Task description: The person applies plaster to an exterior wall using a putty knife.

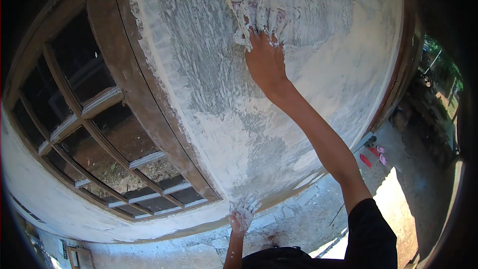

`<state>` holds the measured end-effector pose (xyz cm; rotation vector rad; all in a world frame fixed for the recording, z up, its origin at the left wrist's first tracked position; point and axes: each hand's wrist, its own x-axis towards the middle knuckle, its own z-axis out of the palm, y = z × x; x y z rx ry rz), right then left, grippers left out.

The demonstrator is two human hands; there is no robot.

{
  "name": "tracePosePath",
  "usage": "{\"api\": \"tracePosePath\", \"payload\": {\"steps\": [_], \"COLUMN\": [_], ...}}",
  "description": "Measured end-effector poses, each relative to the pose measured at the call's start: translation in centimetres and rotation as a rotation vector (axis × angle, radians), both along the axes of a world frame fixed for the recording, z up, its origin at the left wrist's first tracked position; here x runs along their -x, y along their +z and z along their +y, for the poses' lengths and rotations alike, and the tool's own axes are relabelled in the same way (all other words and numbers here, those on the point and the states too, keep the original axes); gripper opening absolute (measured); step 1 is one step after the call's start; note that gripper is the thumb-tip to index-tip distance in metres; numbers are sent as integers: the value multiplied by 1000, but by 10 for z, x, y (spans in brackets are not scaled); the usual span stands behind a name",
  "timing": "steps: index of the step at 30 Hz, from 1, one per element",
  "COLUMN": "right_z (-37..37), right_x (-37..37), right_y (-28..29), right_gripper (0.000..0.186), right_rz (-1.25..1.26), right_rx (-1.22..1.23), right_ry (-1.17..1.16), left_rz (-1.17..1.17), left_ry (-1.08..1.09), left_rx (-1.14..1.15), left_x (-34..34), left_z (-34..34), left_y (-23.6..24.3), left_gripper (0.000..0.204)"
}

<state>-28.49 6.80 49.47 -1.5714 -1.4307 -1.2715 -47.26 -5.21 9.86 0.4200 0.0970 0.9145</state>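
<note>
Right fingers (pixel 261 17) against smeared wall (pixel 303 65); wooden window (pixel 82 115) left, sandals (pixel 366 160) lower right.

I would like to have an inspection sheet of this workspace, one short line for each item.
Surface: wall, patchy grey and off-white, with streaky marks.
Job's things: white paste on the fingers; something pale seems to lie under them, but its kind is unclear.
Clutter: red and pink sandals on the ground, away from the hands.
Hands: right hand against the upper wall; left hand low, smeared white, fingers apparently spread.
Cables: nothing seen.
Surroundings: brown window frame at left; greenery beyond the wall's right edge.
</note>
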Motion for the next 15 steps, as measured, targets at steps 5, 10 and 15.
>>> {"api": "tracePosePath", "payload": {"steps": [5, 10, 15], "right_z": [15, -2, -16], "right_x": [6, 9, 13], "right_y": [-24, -35, -45], "right_gripper": [29, 30, 39], "right_rz": [-72, -74, -1], "right_rx": [-101, -3, 172], "right_ry": [52, 73, 94], "left_rz": [20, 110, 118], "left_ry": [29, 4, -11], "left_rx": [-47, -38, -44], "left_x": [17, 31, 44], "left_z": [13, 21, 22], "left_y": [-11, -8, -15], "left_gripper": [70, 70, 70]}}
